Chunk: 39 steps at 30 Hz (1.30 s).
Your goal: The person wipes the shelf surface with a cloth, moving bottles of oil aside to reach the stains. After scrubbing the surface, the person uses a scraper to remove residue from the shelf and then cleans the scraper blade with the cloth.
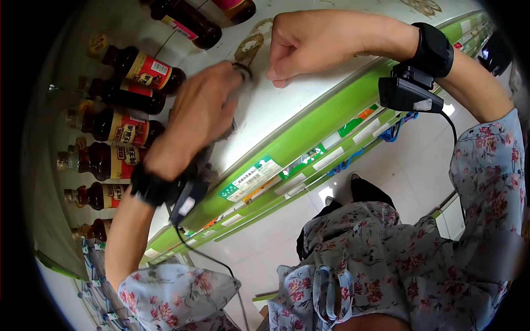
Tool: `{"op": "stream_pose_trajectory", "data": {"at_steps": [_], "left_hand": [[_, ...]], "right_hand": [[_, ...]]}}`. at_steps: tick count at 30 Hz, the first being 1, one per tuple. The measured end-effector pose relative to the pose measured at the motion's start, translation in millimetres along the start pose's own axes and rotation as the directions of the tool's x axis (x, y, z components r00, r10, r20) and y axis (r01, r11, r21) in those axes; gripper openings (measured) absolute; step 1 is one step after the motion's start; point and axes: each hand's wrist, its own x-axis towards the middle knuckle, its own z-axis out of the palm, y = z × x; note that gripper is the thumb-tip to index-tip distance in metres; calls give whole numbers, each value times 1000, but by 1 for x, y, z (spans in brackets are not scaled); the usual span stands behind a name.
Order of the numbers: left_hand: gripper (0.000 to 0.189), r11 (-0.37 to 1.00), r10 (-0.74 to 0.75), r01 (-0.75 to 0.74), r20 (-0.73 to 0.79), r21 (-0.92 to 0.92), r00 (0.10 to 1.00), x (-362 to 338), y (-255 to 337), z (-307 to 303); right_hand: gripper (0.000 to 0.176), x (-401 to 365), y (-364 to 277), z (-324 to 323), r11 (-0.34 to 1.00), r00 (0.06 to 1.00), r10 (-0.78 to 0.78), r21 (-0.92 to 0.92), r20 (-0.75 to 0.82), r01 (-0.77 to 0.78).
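My left hand (201,107) is over the white shelf top (251,124), beside a row of dark sauce bottles, and its fingers are smeared by motion. Something dark and cloth-like (205,165) shows under the palm and past its edge; its shape is mostly hidden. Curled closed, my right hand (301,47) hovers over or rests on the same shelf, with nothing visible in it. Brown ring-shaped stains (249,48) mark the surface between the two hands. Closest to my left fingers lies a bottle with a red and yellow label (149,70).
More bottles (124,128) line the left side, and another bottle (187,25) is at the top. A green shelf edge (309,138) carries price tags (251,177). Lower shelves hold packets. A black cable (212,259) hangs from my left wrist device.
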Motion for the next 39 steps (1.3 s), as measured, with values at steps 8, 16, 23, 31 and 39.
{"op": "stream_pose_trajectory", "data": {"at_steps": [8,16,23,31,39], "left_hand": [[34,981,-57,47,-50,-186,997,-17,-16,6],[31,959,-19,-10,-99,-283,995,-5,-24,10],[34,952,-53,71,69,-299,996,-33,-13,-7],[37,951,-59,48,-27,-307,998,-27,-2,-2],[32,976,-38,23,-66,-217,997,-31,9,-2]], "right_hand": [[31,10,17,12,1000,999,-4,-19,-33,3],[31,8,14,12,1000,997,-26,-9,-71,25],[33,3,1,-12,1000,996,21,5,83,-22],[32,0,-11,-12,991,989,132,-27,63,-131],[32,5,-2,-10,994,990,105,-10,95,-105]]}}
